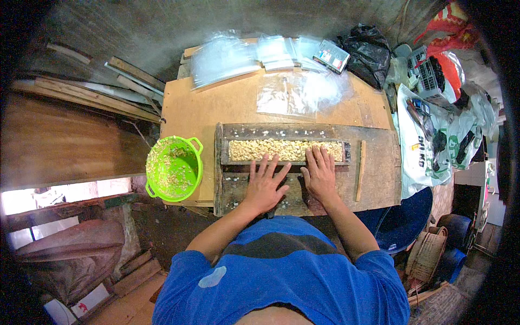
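Note:
A long wooden mould frame (281, 165) lies on a worn wooden board (244, 187) in front of me. Pale, bumpy pieces that look like nuts or puffed grain (260, 148) fill it in an even layer. My left hand (265, 181) rests at the frame's near side, palm down with the fingers spread. Over the right part of the filling, my right hand (320, 170) lies flat, fingertips on the pieces. Neither hand grips anything. To the right of the frame lies a thin wooden stick (360, 171).
A bright green colander (189, 176) with crumbs stuck inside stands at the table's left edge. Clear plastic bags (225, 60) and a small box (331, 56) lie along the back. A black bag (368, 54) and a white sack (414, 135) sit at the right.

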Demonstrator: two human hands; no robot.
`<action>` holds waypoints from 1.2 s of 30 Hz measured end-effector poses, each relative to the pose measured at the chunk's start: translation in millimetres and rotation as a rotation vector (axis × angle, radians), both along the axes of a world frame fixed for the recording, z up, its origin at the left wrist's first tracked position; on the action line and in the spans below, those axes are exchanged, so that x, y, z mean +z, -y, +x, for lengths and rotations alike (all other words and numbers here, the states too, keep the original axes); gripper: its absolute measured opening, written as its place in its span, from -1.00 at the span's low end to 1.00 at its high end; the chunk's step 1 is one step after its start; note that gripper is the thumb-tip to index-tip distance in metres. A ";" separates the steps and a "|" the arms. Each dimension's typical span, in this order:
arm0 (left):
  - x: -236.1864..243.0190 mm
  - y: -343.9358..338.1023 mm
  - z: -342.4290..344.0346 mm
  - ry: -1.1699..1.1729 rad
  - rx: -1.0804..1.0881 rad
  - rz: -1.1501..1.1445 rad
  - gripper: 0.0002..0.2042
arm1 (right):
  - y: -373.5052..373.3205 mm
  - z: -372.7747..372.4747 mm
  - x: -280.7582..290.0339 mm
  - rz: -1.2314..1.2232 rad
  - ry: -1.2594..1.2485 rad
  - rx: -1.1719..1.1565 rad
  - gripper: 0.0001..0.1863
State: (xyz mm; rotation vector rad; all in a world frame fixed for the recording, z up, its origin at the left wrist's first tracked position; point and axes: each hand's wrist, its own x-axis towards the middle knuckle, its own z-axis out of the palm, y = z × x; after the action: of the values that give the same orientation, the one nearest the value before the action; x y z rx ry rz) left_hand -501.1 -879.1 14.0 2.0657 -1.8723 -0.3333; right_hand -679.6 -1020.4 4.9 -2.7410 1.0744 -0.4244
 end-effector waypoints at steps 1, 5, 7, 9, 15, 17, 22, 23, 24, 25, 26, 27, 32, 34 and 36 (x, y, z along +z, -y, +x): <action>0.3 3.8 -3.1 -0.018 0.019 0.058 -0.31 | 0.3 -0.1 -0.2 0.007 0.003 -0.004 -0.34; -1.6 13.2 3.3 -0.050 0.074 0.091 -0.26 | 1.5 -1.1 0.5 0.035 0.000 0.001 -0.33; -3.3 11.8 12.1 -0.035 0.095 0.101 -0.27 | 1.0 -0.8 1.6 0.037 0.002 -0.007 -0.34; -4.8 8.0 20.0 -0.022 0.115 0.091 -0.26 | -0.4 1.1 3.1 0.012 0.004 -0.007 -0.34; -6.9 -1.6 38.8 0.015 0.220 0.062 -0.23 | -3.2 22.9 7.9 0.033 0.025 0.041 -0.34; -6.7 -4.0 44.5 0.029 0.254 0.065 -0.22 | -3.1 35.6 9.3 0.059 0.021 0.071 -0.34; -4.8 -14.3 58.1 0.026 0.350 0.077 -0.18 | -8.0 82.2 12.5 0.073 0.010 0.199 -0.32; -4.0 -17.9 60.0 0.016 0.375 0.071 -0.17 | -9.6 93.7 13.4 0.085 -0.018 0.220 -0.31; -3.3 -21.9 61.7 -0.008 0.400 0.075 -0.15 | -12.0 105.0 14.5 0.086 -0.006 0.256 -0.31; -2.4 -26.1 63.2 0.005 0.414 0.098 -0.15 | -15.8 117.3 15.4 0.079 -0.005 0.301 -0.31; -1.5 -30.7 64.4 0.004 0.427 0.131 -0.14 | -20.4 129.8 16.1 0.075 -0.011 0.338 -0.31; -0.5 -35.4 64.9 0.009 0.440 0.156 -0.14 | -24.1 141.6 16.8 0.071 -0.018 0.375 -0.31; 2.9 -53.6 65.7 -0.023 0.416 0.308 -0.24 | -34.5 183.2 13.8 0.044 0.005 0.533 -0.33; 3.3 -57.6 68.6 -0.063 0.396 0.254 -0.28 | -33.9 186.5 10.3 0.062 -0.047 0.501 -0.34; 2.7 -58.6 73.0 -0.078 0.367 0.285 -0.32 | -30.6 184.4 7.3 0.081 -0.068 0.460 -0.36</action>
State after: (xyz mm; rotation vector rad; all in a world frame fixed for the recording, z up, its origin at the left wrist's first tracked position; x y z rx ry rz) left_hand -428.1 -820.5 16.7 2.4866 -1.4273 -0.6018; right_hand -495.1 -989.8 12.2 -2.8233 0.4313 -0.2134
